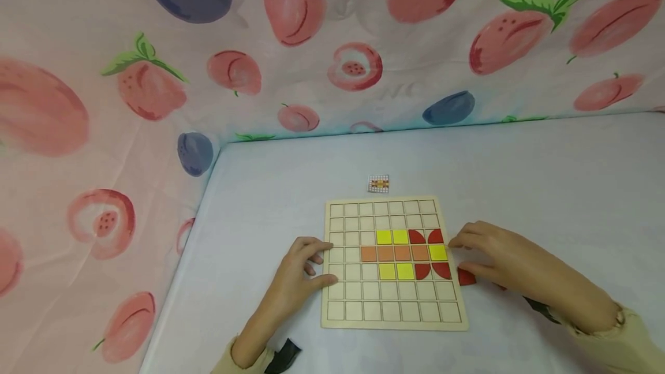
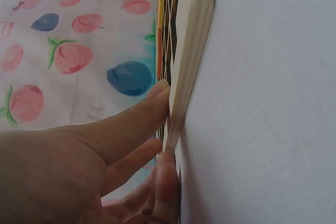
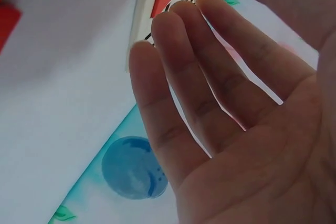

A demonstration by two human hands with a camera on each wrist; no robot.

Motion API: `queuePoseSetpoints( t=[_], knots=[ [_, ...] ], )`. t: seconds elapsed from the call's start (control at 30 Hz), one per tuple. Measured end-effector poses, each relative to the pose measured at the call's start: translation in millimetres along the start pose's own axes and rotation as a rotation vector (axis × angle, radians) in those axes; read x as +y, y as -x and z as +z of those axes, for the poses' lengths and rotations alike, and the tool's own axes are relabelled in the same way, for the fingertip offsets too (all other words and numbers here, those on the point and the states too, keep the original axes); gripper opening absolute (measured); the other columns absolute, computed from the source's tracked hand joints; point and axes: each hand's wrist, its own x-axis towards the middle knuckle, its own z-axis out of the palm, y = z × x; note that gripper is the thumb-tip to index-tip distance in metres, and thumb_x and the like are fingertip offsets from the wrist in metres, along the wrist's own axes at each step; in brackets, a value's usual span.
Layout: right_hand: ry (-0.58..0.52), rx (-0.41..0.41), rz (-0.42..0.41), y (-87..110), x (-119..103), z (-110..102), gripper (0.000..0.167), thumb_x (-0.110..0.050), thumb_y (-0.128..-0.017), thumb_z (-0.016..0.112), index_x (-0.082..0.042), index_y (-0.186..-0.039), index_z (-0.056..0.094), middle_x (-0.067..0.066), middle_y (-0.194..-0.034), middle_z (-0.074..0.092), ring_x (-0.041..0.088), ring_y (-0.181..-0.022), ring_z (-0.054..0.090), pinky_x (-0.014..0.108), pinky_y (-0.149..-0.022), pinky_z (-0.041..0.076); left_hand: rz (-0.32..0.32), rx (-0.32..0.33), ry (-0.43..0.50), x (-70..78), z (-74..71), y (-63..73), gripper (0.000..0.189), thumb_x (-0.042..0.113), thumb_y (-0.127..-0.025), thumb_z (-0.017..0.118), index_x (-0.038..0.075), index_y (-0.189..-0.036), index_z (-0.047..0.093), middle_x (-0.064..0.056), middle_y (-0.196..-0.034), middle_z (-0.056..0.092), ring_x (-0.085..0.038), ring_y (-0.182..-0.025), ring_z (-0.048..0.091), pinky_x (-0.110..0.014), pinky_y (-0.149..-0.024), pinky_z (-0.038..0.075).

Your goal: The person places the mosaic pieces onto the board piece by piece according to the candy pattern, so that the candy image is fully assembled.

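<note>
A square wooden grid board [image 1: 353,310] lies on the white surface. Set into its cells are yellow square tiles [image 1: 400,236], a row of orange square tiles [image 1: 385,253] and red rounded-corner tiles [image 1: 436,237]. My left hand [image 1: 296,276] touches the board's left edge with thumb and fingertips, spread apart along it. At the right edge, my right hand [image 1: 488,250] has its fingers extended by the board; in the right wrist view the palm [image 3: 252,182] holds nothing. A loose red tile [image 1: 466,277] lies by the right thumb, partly covered; whether they touch, I cannot tell.
A small printed card [image 1: 378,183] with a coloured grid pattern lies just beyond the board. Fruit-printed cloth [image 1: 312,74] rises behind and on the left of the white tabletop [image 1: 260,189]. A black strap [image 1: 283,356] shows near the left sleeve.
</note>
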Motion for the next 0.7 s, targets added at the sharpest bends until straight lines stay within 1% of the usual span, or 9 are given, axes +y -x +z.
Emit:
queuePoseSetpoints(
  t=[0.07,0.17,0.3,0.5,0.7],
  knots=[
    [0.004,0.004,0.003,2.7,3.3,0.4,0.028,-0.022,-0.08,0.083,-0.02,-0.106,0.073,-0.01,-0.104,0.063,0.009,-0.092,0.057,0.033,-0.079,0.056,-0.003,0.0,-0.002,-0.1,0.2,-0.1,0.055,0.014,-0.076,0.086,0.011,-0.126,0.065,-0.008,-0.128,0.052,-0.015,-0.086,0.052,-0.022,-0.073,0.05],
    [0.012,0.03,-0.004,7.8,9.2,1.5,0.029,-0.021,-0.079,0.085,-0.021,-0.105,0.073,-0.01,-0.104,0.063,0.009,-0.091,0.057,0.032,-0.078,0.057,-0.005,0.0,-0.013,-0.3,0.5,-0.3,0.055,0.013,-0.076,0.086,0.011,-0.126,0.065,-0.007,-0.127,0.052,-0.014,-0.086,0.052,-0.022,-0.074,0.05],
    [0.016,0.047,0.013,14.3,17.9,2.5,0.029,-0.021,-0.078,0.085,-0.022,-0.104,0.073,-0.011,-0.103,0.063,0.009,-0.092,0.057,0.034,-0.079,0.057,-0.004,0.0,-0.015,-0.5,0.9,-0.8,0.055,0.013,-0.076,0.086,0.011,-0.126,0.065,-0.007,-0.127,0.052,-0.014,-0.087,0.052,-0.022,-0.074,0.05],
    [0.021,0.01,0.071,20.2,28.6,4.6,0.029,-0.026,-0.077,0.086,-0.021,-0.103,0.073,-0.009,-0.103,0.064,0.015,-0.096,0.059,0.041,-0.083,0.057,-0.001,0.001,-0.006,-0.3,0.4,-0.5,0.054,0.014,-0.075,0.086,0.011,-0.125,0.066,-0.009,-0.128,0.052,-0.016,-0.086,0.052,-0.023,-0.073,0.05],
    [0.039,-0.007,0.098,25.5,37.9,4.3,0.032,-0.028,-0.075,0.087,-0.019,-0.102,0.073,-0.008,-0.101,0.064,0.015,-0.091,0.058,0.038,-0.079,0.057,-0.01,-0.002,-0.012,-0.1,0.4,-0.6,0.054,0.014,-0.076,0.086,0.011,-0.126,0.065,-0.007,-0.128,0.052,-0.014,-0.086,0.052,-0.022,-0.074,0.05]
  ],
)
